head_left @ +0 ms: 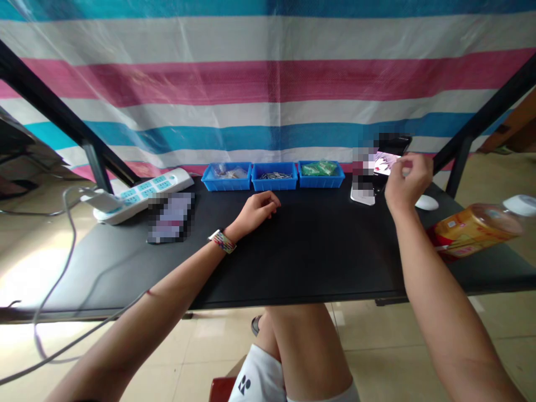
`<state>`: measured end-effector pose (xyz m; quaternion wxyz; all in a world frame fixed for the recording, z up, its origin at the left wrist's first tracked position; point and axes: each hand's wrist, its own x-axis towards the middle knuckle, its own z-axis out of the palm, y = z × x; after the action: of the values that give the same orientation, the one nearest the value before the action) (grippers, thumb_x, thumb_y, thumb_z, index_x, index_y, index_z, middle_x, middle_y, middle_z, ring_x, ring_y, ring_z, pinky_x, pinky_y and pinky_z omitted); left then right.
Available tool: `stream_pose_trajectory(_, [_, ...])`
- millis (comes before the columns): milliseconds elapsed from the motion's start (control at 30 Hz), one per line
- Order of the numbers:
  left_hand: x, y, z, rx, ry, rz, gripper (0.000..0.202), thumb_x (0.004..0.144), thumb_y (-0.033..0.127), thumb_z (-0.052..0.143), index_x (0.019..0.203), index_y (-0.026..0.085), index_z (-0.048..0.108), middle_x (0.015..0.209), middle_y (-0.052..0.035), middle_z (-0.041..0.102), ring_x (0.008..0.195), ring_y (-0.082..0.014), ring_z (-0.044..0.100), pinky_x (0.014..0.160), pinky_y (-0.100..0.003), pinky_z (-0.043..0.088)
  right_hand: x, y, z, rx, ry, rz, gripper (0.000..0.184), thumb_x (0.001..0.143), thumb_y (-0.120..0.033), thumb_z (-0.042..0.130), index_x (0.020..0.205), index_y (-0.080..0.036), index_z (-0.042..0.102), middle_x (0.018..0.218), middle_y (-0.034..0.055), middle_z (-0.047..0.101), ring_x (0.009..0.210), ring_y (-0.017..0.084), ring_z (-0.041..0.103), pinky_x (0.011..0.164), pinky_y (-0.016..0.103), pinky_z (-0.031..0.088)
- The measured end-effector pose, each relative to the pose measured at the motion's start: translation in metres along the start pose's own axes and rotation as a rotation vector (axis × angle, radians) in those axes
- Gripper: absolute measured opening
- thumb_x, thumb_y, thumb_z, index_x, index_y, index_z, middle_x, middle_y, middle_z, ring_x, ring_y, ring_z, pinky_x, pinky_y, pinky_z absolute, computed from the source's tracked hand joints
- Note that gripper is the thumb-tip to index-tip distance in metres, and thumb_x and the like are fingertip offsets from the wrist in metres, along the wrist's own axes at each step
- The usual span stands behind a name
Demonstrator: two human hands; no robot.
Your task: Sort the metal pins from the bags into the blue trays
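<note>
Leaning just left of the right hand — lit phone, fingers curled, contact unclear

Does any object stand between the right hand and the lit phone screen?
Nothing visible does. In this view, the right hand overlaps the right side of the lit phone screen; whether they touch cannot be told.

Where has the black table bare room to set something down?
Between left hand and right forearm, in front of the blue trays; smaller, between left forearm and pixelated item. Crowded: right end, with mouse and bottle; left rear, with power strip.
</note>
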<state>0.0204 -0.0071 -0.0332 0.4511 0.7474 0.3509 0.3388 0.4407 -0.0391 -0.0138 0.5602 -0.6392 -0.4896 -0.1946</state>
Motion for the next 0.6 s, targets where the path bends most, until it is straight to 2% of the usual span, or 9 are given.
stream_pose_trajectory(100, [-0.001,0.001,0.000,0.008,0.003,-0.002,0.017,0.086,0.031,0.061,0.089,0.016,0.067,0.074,-0.0004,0.063,0.059,-0.0112,0.058,0.056,-0.022,0.047,-0.001,-0.007,0.001,-0.019,0.043,-0.050,0.038,0.090,-0.020,0.052,0.126,-0.021,0.064,0.123,0.0146,0.063,0.123,0.035,0.061,0.098,0.053,0.058])
stream_pose_trajectory(200, [-0.001,0.003,0.000,0.015,0.004,-0.006,0.017,0.086,0.032,0.061,0.089,0.016,0.067,0.074,-0.0008,0.064,0.060,-0.0116,0.059,0.056,-0.022,0.048,0.000,-0.015,0.000,-0.009,-0.017,-0.069,0.060,0.090,-0.021,0.054,0.150,-0.021,0.051,0.141,0.0194,0.059,0.130,0.037,0.059,0.097,0.053,0.058])
stream_pose_trajectory(300, [-0.001,0.004,0.000,0.025,0.001,-0.012,0.017,0.086,0.032,0.062,0.089,0.016,0.067,0.074,-0.0009,0.064,0.061,-0.0119,0.059,0.057,-0.023,0.048,0.002,-0.019,-0.002,-0.015,-0.076,-0.015,0.070,0.093,-0.024,0.053,0.161,-0.024,0.039,0.152,0.0221,0.053,0.130,0.036,0.059,0.098,0.051,0.057])
stream_pose_trajectory(400, [-0.001,0.004,0.000,0.042,-0.005,-0.015,0.017,0.087,0.031,0.061,0.089,0.016,0.068,0.074,-0.0007,0.064,0.060,-0.0116,0.059,0.057,-0.022,0.048,0.005,-0.017,-0.003,-0.039,-0.090,0.023,0.070,0.092,-0.026,0.054,0.161,-0.023,0.041,0.144,0.0206,0.058,0.127,0.037,0.061,0.100,0.055,0.056])
stream_pose_trajectory(500, [-0.001,0.003,0.000,0.050,-0.015,-0.015,0.017,0.087,0.031,0.061,0.090,0.016,0.068,0.075,-0.0009,0.065,0.061,-0.0119,0.059,0.058,-0.023,0.048,0.008,-0.014,-0.004,-0.030,-0.061,0.033,0.063,0.089,-0.026,0.057,0.152,-0.022,0.053,0.129,0.0167,0.065,0.122,0.037,0.064,0.106,0.059,0.053])
stream_pose_trajectory(600, [-0.001,0.002,0.000,0.049,-0.020,-0.009,0.017,0.087,0.031,0.062,0.091,0.016,0.068,0.076,-0.0011,0.065,0.062,-0.0122,0.060,0.058,-0.023,0.048,0.009,-0.017,-0.007,0.018,-0.041,0.053,0.056,0.086,-0.026,0.061,0.142,-0.023,0.062,0.123,0.0144,0.068,0.116,0.035,0.066,0.107,0.059,0.053])
